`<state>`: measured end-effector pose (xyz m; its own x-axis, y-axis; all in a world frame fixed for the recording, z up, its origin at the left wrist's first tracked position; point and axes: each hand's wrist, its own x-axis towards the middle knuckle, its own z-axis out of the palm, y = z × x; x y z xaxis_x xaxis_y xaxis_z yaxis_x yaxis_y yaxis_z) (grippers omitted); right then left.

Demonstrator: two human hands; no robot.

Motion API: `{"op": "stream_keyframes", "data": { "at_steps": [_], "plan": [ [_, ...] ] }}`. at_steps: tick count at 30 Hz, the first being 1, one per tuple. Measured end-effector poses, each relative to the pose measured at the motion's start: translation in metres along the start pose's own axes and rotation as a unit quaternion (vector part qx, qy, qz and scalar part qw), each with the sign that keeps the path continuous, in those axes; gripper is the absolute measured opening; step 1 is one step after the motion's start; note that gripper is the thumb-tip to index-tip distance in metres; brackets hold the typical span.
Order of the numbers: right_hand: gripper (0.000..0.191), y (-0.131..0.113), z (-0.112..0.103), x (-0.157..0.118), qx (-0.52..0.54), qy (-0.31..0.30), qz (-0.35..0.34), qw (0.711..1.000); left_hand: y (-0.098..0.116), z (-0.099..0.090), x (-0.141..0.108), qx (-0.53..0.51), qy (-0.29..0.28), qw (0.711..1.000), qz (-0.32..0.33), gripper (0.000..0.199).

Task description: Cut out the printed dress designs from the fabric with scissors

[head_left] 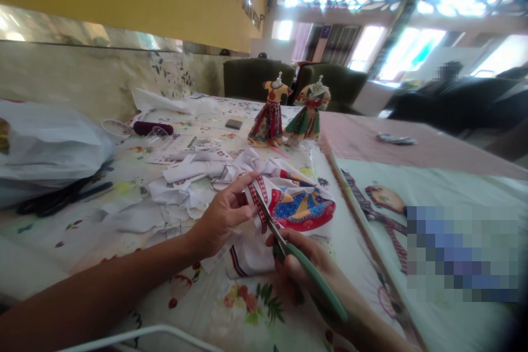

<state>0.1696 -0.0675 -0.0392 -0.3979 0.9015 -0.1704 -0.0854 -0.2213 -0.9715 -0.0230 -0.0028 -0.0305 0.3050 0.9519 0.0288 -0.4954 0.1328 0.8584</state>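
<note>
My left hand (226,210) pinches the edge of a patterned fabric piece (301,203), white with a red, blue and yellow print. A red-and-white trim strip (259,203) runs between my fingers. In my right hand (303,267) is a pair of green-handled scissors (315,280), their blades lying along the strip beside my left fingertips. Whether the blades are parted is hard to make out. Below the blades lies white fabric with a dark striped border (237,259).
White scraps (181,192) spread left of my hands. Behind them stand two small dressed forms, one red-skirted (268,115), one green-skirted (306,115). Black-handled scissors (53,198) lie by a white bag (53,137). A white cable (152,330) crosses the near edge.
</note>
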Motion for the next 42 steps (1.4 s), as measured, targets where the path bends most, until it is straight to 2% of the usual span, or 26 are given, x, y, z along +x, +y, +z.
{"op": "stream_keyframes", "data": {
  "at_steps": [13,24,29,42],
  "plan": [
    [0.057,0.0006,0.0015,0.0020,-0.013,-0.001,0.001,1.000,0.0009,0.0015,-0.0018,0.011,-0.003,1.000,0.004,0.075],
    [0.060,0.0044,0.0029,0.0023,-0.028,0.000,-0.001,1.000,-0.0022,-0.0012,0.0009,0.026,0.009,0.999,0.016,0.070],
    [0.065,0.0025,0.0028,0.0018,-0.022,-0.004,-0.008,1.000,-0.0010,0.0011,-0.0013,0.017,-0.003,1.000,0.017,0.071],
    [0.063,0.0003,0.0027,-0.0011,-0.011,0.005,-0.007,1.000,-0.0009,0.0069,-0.0047,0.008,-0.002,1.000,0.007,0.072]
  ]
}}
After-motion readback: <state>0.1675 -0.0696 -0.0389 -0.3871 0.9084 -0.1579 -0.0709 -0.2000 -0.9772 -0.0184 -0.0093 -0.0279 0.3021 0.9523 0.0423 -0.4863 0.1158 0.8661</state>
